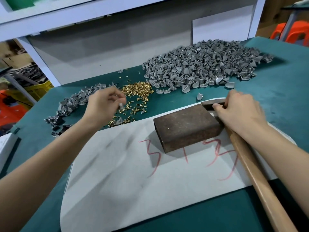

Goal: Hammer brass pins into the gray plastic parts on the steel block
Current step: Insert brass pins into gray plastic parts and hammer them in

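A rusty steel block lies on a white sheet with red marks, its top bare. My right hand grips the hammer just behind its dark head, which rests at the block's far right corner; the wooden handle runs toward me. My left hand, blurred, hovers over the loose brass pins and pinches a small gray plastic part. A big heap of gray parts lies at the back right. A smaller heap lies at the left.
The bench has a green cover. A white shelf frame and grey back panel stand behind the heaps. A white box corner sits at the left edge. Orange stools stand beyond the bench at the right.
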Tool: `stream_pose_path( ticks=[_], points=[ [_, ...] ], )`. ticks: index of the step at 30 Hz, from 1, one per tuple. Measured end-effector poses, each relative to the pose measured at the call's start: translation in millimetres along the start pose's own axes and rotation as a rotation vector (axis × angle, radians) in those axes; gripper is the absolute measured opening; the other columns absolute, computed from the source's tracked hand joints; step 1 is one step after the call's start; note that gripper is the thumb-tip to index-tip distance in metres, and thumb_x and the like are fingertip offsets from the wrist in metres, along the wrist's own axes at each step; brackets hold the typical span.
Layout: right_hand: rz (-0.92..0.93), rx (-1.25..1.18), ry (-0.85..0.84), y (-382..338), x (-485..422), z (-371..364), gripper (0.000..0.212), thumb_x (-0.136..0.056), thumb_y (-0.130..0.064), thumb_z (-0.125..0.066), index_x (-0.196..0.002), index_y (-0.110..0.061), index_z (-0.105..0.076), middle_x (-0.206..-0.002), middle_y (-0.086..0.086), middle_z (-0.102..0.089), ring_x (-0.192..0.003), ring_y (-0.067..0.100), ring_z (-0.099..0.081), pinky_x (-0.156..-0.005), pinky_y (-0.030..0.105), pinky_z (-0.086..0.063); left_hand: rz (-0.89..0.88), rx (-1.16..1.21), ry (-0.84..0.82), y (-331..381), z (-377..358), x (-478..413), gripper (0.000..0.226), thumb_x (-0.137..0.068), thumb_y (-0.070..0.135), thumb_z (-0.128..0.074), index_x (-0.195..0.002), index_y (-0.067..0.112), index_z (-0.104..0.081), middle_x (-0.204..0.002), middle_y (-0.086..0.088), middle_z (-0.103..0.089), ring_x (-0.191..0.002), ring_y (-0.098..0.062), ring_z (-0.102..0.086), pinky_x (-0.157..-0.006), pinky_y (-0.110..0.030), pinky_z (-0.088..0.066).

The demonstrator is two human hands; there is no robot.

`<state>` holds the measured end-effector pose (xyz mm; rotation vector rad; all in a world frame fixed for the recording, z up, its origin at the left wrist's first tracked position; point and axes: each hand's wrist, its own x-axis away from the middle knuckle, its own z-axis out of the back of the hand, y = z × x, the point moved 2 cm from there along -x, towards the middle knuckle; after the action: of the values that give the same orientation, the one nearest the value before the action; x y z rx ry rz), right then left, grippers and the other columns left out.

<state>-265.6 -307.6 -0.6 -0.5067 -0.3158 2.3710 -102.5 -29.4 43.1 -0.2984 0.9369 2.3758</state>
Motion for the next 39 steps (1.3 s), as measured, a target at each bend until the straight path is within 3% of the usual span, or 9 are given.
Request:
stream_pose_path(
  ticks=[5,9,13,17,22,26,29,33,39],
  points=[
    [0.284,-0.440,0.223,-24,17,22,0.016,-0.085,-0.030,-0.062,-0.085,-0.016,-0.054,-0.080,0.001,-0.058,-0.074,0.021,-0.054,-0.067,0.029,-0.038,-0.168,0.431,-0.112,81,-34,17,0.021,-0.084,0.007,-0.070,-0.076,0.025,-0.062,-0.075,0.009,-0.066,-0.067,0.001,-0.059,-0.063,-0.012,-0.045],
    [0.501,-0.791,0.036,-51,47,27,0.021,-0.079,-0.024,-0.065,-0.098,-0.020,-0.058,-0.083,-0.007,-0.063,-0.074,0.007,-0.062,-0.073,0.030,-0.053,-0.196,0.629,-0.160,104,-67,37,0.024,-0.085,0.002,-0.067,-0.078,0.024,-0.060,-0.076,0.007,-0.065,-0.069,-0.008,-0.062,-0.066,-0.022,-0.049],
    [0.473,-0.849,-0.094,-54,50,19,0.029,-0.078,-0.015,-0.071,-0.096,-0.032,-0.058,-0.082,-0.009,-0.069,-0.080,0.011,-0.068,-0.080,0.044,-0.054,-0.185,0.621,-0.036,96,-81,50,0.021,-0.082,0.009,-0.069,-0.080,0.029,-0.063,-0.084,0.002,-0.070,-0.077,-0.017,-0.068,-0.076,-0.034,-0.056],
    [0.411,-0.948,-0.117,-52,46,15,0.034,-0.077,-0.003,-0.073,-0.090,-0.033,-0.061,-0.077,-0.007,-0.070,-0.074,0.008,-0.068,-0.078,0.034,-0.057,-0.206,0.624,0.028,90,-84,50,0.016,-0.079,0.017,-0.069,-0.082,0.033,-0.066,-0.088,0.006,-0.070,-0.084,-0.014,-0.068,-0.082,-0.035,-0.056],
    [0.388,-0.875,-0.047,-52,48,13,0.024,-0.076,-0.005,-0.075,-0.089,-0.023,-0.067,-0.077,-0.012,-0.070,-0.071,0.001,-0.067,-0.073,0.021,-0.056,-0.184,0.636,-0.014,88,-84,49,0.019,-0.078,0.009,-0.072,-0.079,0.028,-0.069,-0.086,0.007,-0.067,-0.083,-0.014,-0.067,-0.081,-0.033,-0.055],
    [0.456,-0.692,0.109,-53,53,17,0.013,-0.076,-0.009,-0.076,-0.086,-0.015,-0.070,-0.075,-0.010,-0.069,-0.075,0.000,-0.063,-0.071,0.009,-0.049,-0.084,0.690,-0.170,88,-80,43,0.020,-0.079,0.000,-0.071,-0.075,0.020,-0.069,-0.076,0.008,-0.068,-0.072,-0.003,-0.063,-0.072,-0.017,-0.052],
    [0.521,-0.578,0.214,-54,57,21,0.009,-0.077,-0.011,-0.076,-0.083,-0.012,-0.069,-0.076,-0.005,-0.070,-0.070,0.006,-0.061,-0.069,0.020,-0.048,0.011,0.735,-0.323,90,-74,36,0.012,-0.080,0.007,-0.069,-0.073,0.016,-0.071,-0.061,0.004,-0.065,-0.053,-0.001,-0.053,-0.054,-0.011,-0.043],
    [0.596,-0.446,0.333,-57,61,20,0.006,-0.078,-0.009,-0.071,-0.075,-0.009,-0.066,-0.067,0.003,-0.062,-0.059,0.020,-0.055,-0.060,0.033,-0.042,0.006,0.758,-0.407,88,-69,33,0.011,-0.070,0.027,-0.068,-0.068,0.018,-0.073,-0.068,-0.026,-0.055,-0.050,-0.007,-0.041,-0.050,-0.014,-0.035],
    [0.748,-0.321,0.480,-64,67,20,0.013,-0.092,-0.009,-0.057,-0.081,-0.009,-0.063,-0.075,0.009,-0.058,-0.059,0.027,-0.055,-0.049,0.039,-0.047,0.181,0.964,-0.461,86,-73,29,0.023,-0.076,0.004,-0.062,-0.061,0.015,-0.077,-0.057,0.001,-0.065,-0.050,-0.001,-0.048,-0.051,-0.010,-0.040]
  ],
)
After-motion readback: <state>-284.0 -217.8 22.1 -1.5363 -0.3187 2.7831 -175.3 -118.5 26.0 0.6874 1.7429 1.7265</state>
